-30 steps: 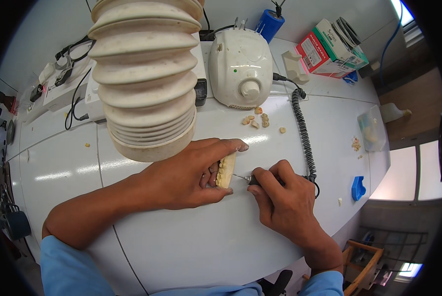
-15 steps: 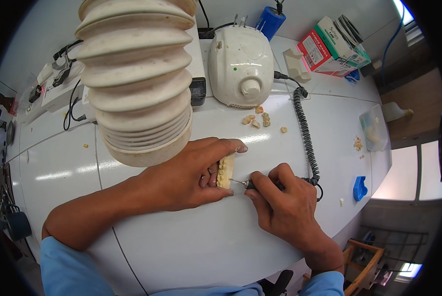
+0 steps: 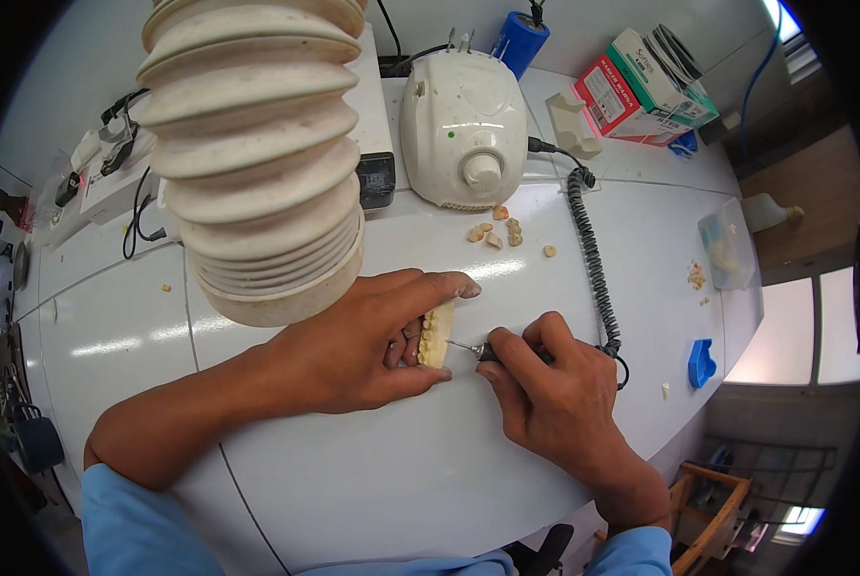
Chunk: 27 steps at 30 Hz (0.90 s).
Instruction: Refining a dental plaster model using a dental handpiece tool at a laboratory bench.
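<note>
Two hands busy over the glossy white table [image 3: 353, 480], centre of view. Left hand [image 3: 348, 348] is part-curled round the cream, tooth-lined dental model [image 3: 438, 336], one digit at its 12 o'clock end, another at 6, the rest folded in on the 9 o'clock side. Right hand [image 3: 564, 389], at the model's 4 o'clock, has a dark, slim rotary handpiece with a silver nose [image 3: 486, 351] in a closed, pen-like grip. Thin metal bit [image 3: 461, 345] points to 9 at the model's smooth face; contact or a hair off, can't tell, nor whether it's spinning. Black coiled cord [image 3: 593, 259] is slack at 2, white rounded control box with a dial [image 3: 464, 125] at 12. My take: brace right-hand fingers against the model or left hand, since that wrist looks unsupported. Light, short strokes; don't lever the thin bit. Mind the left digit at 6, it's near the bit's path. Wide ribbed off-white hose [image 3: 257, 182] has its mouth at 10, so working closer to it should help if dust comes off.
</note>
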Tool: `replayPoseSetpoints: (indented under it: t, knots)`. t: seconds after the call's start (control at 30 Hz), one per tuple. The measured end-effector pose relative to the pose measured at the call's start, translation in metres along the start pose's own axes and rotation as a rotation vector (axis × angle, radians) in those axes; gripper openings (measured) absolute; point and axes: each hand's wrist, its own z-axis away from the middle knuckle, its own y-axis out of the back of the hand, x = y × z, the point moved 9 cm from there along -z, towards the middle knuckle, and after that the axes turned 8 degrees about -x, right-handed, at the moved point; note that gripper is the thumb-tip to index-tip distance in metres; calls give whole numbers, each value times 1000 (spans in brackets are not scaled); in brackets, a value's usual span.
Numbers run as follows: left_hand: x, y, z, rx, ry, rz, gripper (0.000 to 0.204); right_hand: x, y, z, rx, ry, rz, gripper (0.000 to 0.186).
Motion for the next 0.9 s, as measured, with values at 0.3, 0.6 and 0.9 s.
replayPoseSetpoints:
  t: [0.3,0.6,0.9]
  knots:
    - [0,1,1,-2,-2,16,77,1,-1,1,10,8,-10,23]
    - [-1,1,1,4,-2,40,77,0,-1,0,1,25,-11,24]
    - [-1,0,0,-20,10,67,78,-1,-2,-1,-12,20,-16,24]
